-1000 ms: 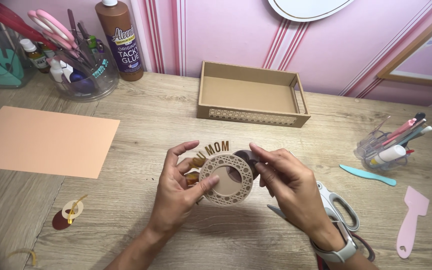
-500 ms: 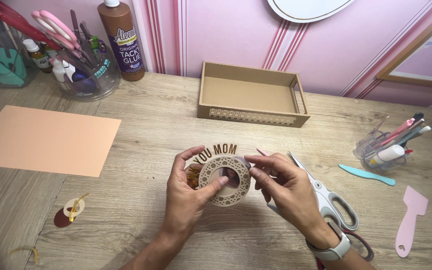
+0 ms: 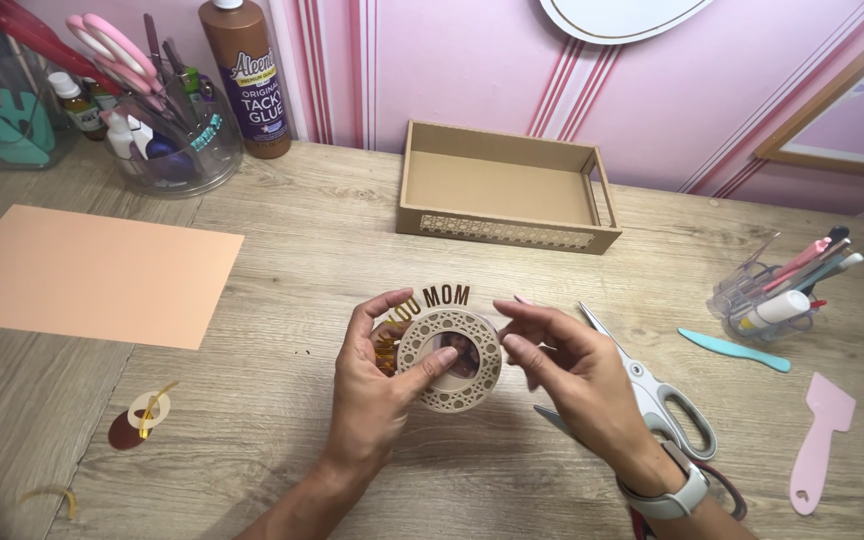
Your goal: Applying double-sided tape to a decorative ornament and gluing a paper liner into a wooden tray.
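My left hand (image 3: 377, 385) gripped the round wooden frame (image 3: 449, 359), thumb pressed on its front ring, fingers curled behind it. The frame was held just above the wooden table (image 3: 302, 250), centre of view, with brown cut-out letters (image 3: 432, 298) arching over its top. My right hand (image 3: 572, 375) was loosely open, fingertips (image 3: 507, 345) just beside the frame's right edge; contact unclear. Scissors (image 3: 657, 395) lay under my right wrist. Cardboard tray (image 3: 507, 190) sat behind, peach paper sheet (image 3: 92, 275) to the left.

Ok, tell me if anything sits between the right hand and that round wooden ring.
Nothing visible does. The left hand holds the round wooden ring above the table; the right hand is just beside its right edge, fingertips close to it. The scissors lie behind the right hand.
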